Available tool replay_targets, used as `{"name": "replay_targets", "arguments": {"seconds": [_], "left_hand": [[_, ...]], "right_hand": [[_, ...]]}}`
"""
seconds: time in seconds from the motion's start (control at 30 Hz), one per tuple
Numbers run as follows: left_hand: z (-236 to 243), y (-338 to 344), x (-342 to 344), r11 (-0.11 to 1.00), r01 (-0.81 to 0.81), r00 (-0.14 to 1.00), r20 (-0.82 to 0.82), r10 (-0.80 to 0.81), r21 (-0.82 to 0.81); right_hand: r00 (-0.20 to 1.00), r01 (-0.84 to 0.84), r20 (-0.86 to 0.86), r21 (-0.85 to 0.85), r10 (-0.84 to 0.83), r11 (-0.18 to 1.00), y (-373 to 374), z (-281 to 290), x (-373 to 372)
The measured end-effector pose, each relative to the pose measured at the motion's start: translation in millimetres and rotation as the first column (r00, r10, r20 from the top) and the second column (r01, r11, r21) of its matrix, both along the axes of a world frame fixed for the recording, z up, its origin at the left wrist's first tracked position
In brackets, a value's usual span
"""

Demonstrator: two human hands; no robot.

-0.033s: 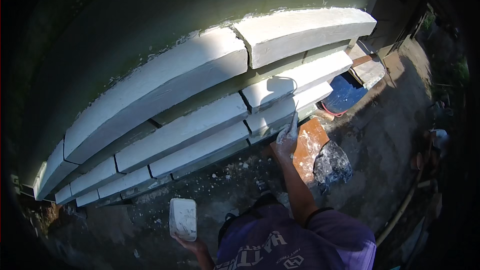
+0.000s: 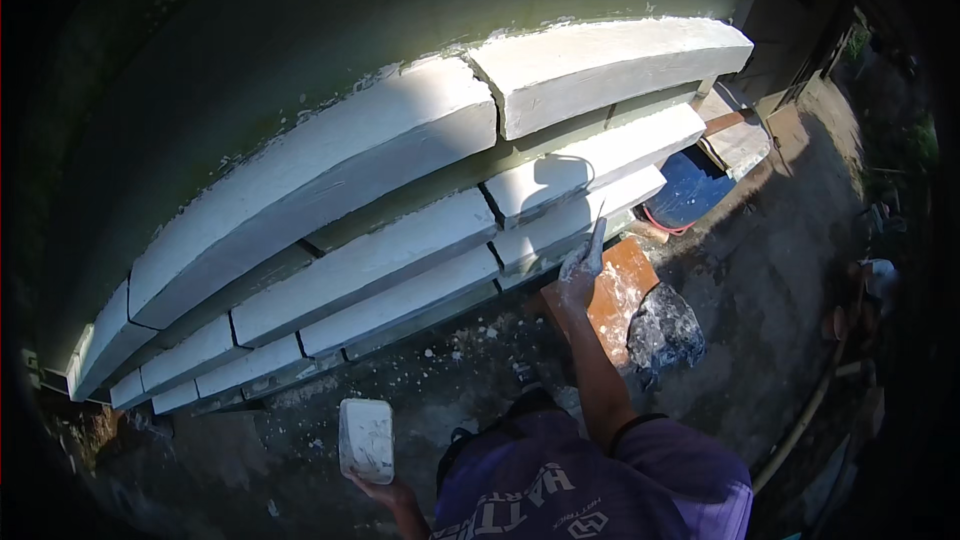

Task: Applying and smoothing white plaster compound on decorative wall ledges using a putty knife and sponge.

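Observation:
A white, straight-sided tub (image 2: 367, 438) rests in my left hand (image 2: 380, 488), whose fingers hold it from below at its near end. White paste is smeared inside the tub. My right hand (image 2: 577, 278), coated in white, is closed around a thin pointed tool (image 2: 600, 230); its exact kind is hard to make out edge-on. The tool's tip points up and slightly right, beside the lowest white ledge (image 2: 570, 220). Whether the tip touches that ledge cannot be told. Above it run a middle white ledge (image 2: 600, 162) and a wide top ledge (image 2: 620, 50), split by dark vertical gaps.
An orange-brown board (image 2: 617, 290) spattered white lies right of my right hand, with a crumpled dark plastic bag (image 2: 665, 325) on its edge. A blue drum (image 2: 688, 185) stands by the ledges' right end. A dark green wall (image 2: 350, 10) rises behind. White drops dot the floor.
My right hand has shifted slightly right, and the tool in it now leans more to the right. My left hand and the tub have stayed in place.

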State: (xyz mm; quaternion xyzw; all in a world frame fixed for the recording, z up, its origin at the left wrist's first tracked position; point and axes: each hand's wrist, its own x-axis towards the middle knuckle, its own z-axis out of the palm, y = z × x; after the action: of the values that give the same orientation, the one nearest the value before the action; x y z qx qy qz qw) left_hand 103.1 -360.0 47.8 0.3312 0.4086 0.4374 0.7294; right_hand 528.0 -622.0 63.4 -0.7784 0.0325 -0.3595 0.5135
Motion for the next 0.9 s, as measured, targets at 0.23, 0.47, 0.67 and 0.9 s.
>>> {"name": "replay_targets", "arguments": {"seconds": [0.23, 0.47, 0.67, 0.9], "left_hand": [[-27, 2, -9, 1.000, -0.016, 1.000, -0.001, 0.016, -0.002], [-19, -3, -15, 0.997, -0.060, 0.998, 0.017, 0.061, -0.042], [-21, -9, -22, 0.997, -0.080, 0.997, -0.009, 0.080, -0.017], [-31, -17, -23, 0.996, -0.073, 0.997, 0.022, 0.074, -0.057]], "right_hand": [[0.952, -0.246, 0.101, -0.305, 0.288, 0.920, 26, -48, 8], [0.893, -0.423, 0.040, -0.266, 0.448, 0.866, 9, -65, -41], [0.991, -0.129, 0.014, -0.089, 0.130, 0.988, 7, 19, 6], [0.870, -0.484, 0.060, -0.088, 0.490, 0.871, 65, -50, -40]]}}
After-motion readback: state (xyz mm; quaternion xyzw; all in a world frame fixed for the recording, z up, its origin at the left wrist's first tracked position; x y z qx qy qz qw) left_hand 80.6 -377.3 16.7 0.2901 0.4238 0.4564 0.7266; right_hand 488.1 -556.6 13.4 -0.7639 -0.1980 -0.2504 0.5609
